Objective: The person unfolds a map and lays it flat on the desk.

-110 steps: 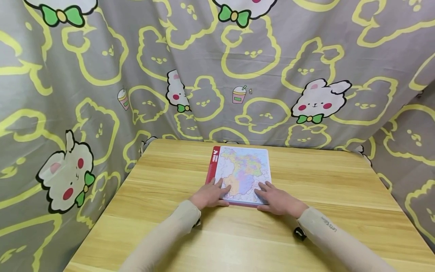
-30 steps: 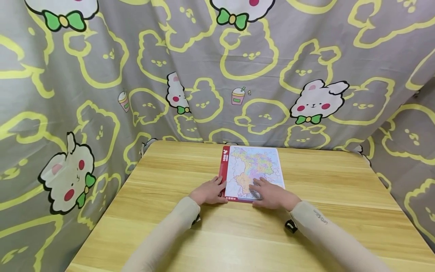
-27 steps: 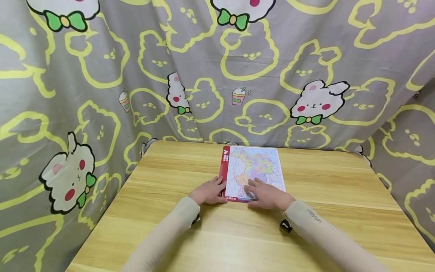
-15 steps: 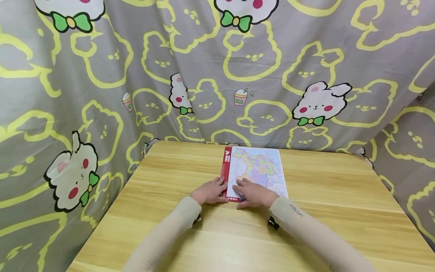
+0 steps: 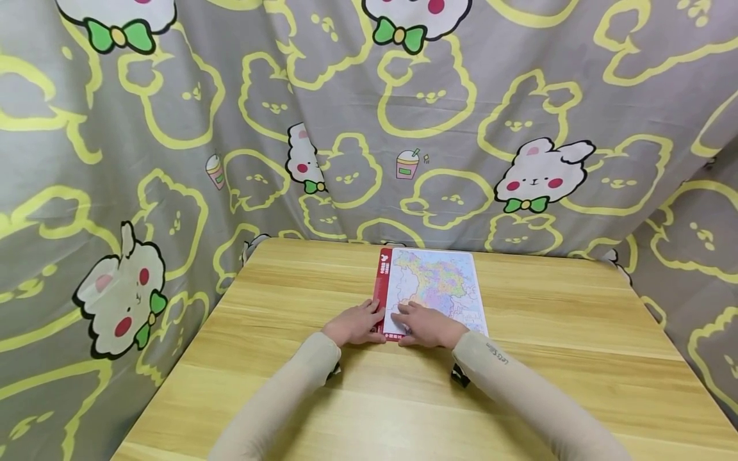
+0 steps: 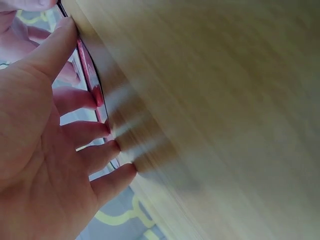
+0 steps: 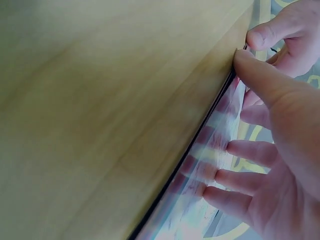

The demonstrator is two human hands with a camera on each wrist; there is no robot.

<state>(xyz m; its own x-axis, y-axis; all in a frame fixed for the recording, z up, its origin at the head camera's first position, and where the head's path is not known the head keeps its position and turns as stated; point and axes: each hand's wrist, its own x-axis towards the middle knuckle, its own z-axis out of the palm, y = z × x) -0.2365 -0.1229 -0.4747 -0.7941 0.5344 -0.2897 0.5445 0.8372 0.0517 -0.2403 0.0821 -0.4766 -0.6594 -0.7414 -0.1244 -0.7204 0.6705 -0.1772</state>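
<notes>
A flat rectangular map board [image 5: 441, 282], printed with a multicoloured map, lies on the wooden table. Red strips run down its left side and along its near edge. My left hand [image 5: 354, 324] rests at the near left corner, its fingertips on the red border and its thumb by the near edge. Close beside it, my right hand [image 5: 429, 326] lies over the lower left of the map, fingers spread. In the right wrist view the right thumb [image 7: 260, 75] meets the near edge while the other fingertips touch the glossy surface. Neither hand is curled round the board.
Wood-grain tabletop [image 5: 553, 358] surrounds the board on every side. Behind and at both sides hangs a grey curtain [image 5: 346, 96] with yellow outlines and white bunny prints. A small black device [image 5: 459, 376] sits under the right wrist.
Since the first frame the map board has shifted to the right. Over the last second my right hand has slid left across the map towards my left hand, which stays at the corner.
</notes>
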